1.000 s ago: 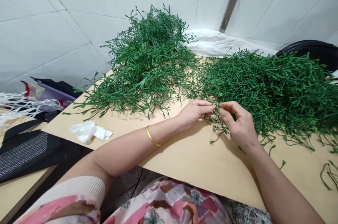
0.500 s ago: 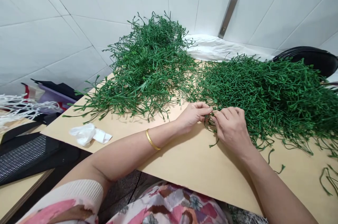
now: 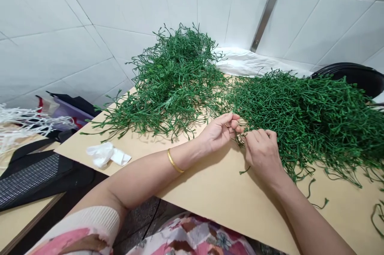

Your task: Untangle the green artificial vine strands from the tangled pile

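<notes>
Over the front edge of the right-hand heap of thin green strands with small knotted tips [image 3: 288, 115], my two hands are close together. My right hand [image 3: 262, 151] is closed in a pinch on a green strand [image 3: 244, 171], whose tip hangs below the fingers. My left hand [image 3: 221, 131], palm turned partly up, has its thumb and index finger pressed together and the other fingers curled. What sits between those fingertips is too small to make out. A gold bangle [image 3: 174, 161] circles my left wrist.
A second green heap [image 3: 177, 75] rises at the back left of the tan tabletop [image 3: 210, 191]. Crumpled white tissue [image 3: 105, 155] lies near the left edge. White plastic sheeting [image 3: 240, 61] and a black round object [image 3: 351, 75] are by the tiled wall. White strands [image 3: 27, 127] lie far left.
My left hand has turned palm upward and drawn slightly away from the right fingertips. The right hand stays closed in nearly the same place. The whole view has shifted a little.
</notes>
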The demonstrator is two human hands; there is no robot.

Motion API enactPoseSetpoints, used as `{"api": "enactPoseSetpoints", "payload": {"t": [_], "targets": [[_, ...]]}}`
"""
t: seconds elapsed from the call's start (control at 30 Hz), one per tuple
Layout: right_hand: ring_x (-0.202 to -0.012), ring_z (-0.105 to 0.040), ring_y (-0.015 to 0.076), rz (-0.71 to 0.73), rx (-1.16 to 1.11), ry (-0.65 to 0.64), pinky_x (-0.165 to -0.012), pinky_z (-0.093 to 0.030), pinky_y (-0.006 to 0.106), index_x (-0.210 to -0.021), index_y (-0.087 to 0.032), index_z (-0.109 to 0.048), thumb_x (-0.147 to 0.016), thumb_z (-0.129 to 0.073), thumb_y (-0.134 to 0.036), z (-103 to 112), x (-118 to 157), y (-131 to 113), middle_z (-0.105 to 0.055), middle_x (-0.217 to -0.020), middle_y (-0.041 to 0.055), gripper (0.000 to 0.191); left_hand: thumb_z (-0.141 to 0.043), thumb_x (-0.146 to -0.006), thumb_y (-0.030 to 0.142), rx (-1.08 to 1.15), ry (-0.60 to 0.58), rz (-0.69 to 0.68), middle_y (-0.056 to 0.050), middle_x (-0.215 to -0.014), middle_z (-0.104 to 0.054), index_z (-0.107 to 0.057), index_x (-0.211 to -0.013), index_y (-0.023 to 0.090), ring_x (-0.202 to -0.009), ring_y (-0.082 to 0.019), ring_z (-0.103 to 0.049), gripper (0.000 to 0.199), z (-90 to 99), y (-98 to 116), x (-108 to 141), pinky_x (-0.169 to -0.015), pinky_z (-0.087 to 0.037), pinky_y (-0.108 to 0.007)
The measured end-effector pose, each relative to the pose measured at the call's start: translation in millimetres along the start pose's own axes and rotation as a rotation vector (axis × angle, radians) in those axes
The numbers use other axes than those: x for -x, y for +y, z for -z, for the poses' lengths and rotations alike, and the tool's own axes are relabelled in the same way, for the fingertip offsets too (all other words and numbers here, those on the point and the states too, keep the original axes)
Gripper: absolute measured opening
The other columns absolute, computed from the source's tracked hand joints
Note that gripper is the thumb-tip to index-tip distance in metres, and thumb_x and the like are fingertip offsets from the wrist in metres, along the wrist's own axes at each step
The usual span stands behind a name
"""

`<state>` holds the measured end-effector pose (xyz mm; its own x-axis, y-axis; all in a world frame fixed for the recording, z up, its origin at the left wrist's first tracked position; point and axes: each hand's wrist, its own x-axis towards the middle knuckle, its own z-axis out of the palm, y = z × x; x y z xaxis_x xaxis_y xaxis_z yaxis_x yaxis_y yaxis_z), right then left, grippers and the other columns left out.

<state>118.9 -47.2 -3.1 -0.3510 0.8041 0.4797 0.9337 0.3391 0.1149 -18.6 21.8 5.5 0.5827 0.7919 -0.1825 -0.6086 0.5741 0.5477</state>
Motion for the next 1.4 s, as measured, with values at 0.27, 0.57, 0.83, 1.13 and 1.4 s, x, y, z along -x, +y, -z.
{"api": "enactPoseSetpoints", "payload": {"t": [0.27, 0.57, 0.83, 1.13, 1.4], "targets": [[-0.064, -0.038, 0.0124, 0.208, -0.469, -0.188, -0.067, -0.029, 0.029, -0.067, -0.017, -0.045, -0.090, -0.033, -0.020, 9, -1, 2, -0.049, -0.063, -0.0003, 0.026, -0.048, -0.081, 0.022, -0.154, -0.173, 0.256, 0.009, -0.042, -0.016, -0.058, -0.070, 0.008, -0.036, -0.002, -0.013, 0.021, -0.9, 4, 5, -0.034, -0.016, -0.013], [-0.057, -0.040, 0.0099, 0.353, -0.971, -0.586, -0.060, -0.034, 0.025, -0.059, -0.018, -0.046, -0.091, -0.032, -0.031, 46, 0, 16, -0.044, -0.055, -0.0025, 0.037, -0.061, -0.071, 0.025, -0.453, -0.419, 0.499, 0.010, -0.040, -0.018, -0.061, -0.071, 0.010, -0.036, -0.002, -0.010, 0.016, 2.6, 11, 7, -0.036, -0.010, -0.015], [-0.080, -0.054, 0.0181, -0.059, -0.449, -0.165, -0.072, -0.039, 0.033, -0.087, -0.019, -0.062, -0.085, -0.046, -0.028, 28, 7, 38, -0.063, -0.086, 0.0061, 0.018, -0.053, -0.077, 0.030, -0.715, -0.050, 0.003, 0.009, -0.041, -0.027, -0.043, -0.066, 0.017, -0.035, -0.002, -0.017, 0.021, -1.0, 25, 1, -0.039, -0.011, -0.017], [-0.082, -0.053, 0.0179, 0.089, -0.312, -0.189, -0.073, -0.041, 0.034, -0.093, -0.021, -0.059, -0.085, -0.041, -0.020, 33, 0, 25, -0.061, -0.091, 0.0063, 0.019, -0.045, -0.080, 0.027, -1.206, 0.064, -0.572, 0.008, -0.046, -0.035, -0.052, -0.086, 0.019, -0.045, -0.007, -0.030, 0.012, -3.9, 21, 10, -0.049, -0.024, -0.020], [-0.098, -0.054, 0.0175, -0.160, -0.566, -0.037, -0.087, -0.044, 0.033, -0.106, -0.016, -0.056, -0.087, -0.034, -0.018, 13, -22, 15, -0.057, -0.107, 0.0099, 0.029, -0.046, -0.079, 0.029, -1.016, 0.105, -0.432, 0.006, -0.048, -0.034, -0.042, -0.059, 0.016, -0.045, -0.005, -0.028, 0.024, -4.4, 19, 5, -0.047, -0.024, -0.020]]}}
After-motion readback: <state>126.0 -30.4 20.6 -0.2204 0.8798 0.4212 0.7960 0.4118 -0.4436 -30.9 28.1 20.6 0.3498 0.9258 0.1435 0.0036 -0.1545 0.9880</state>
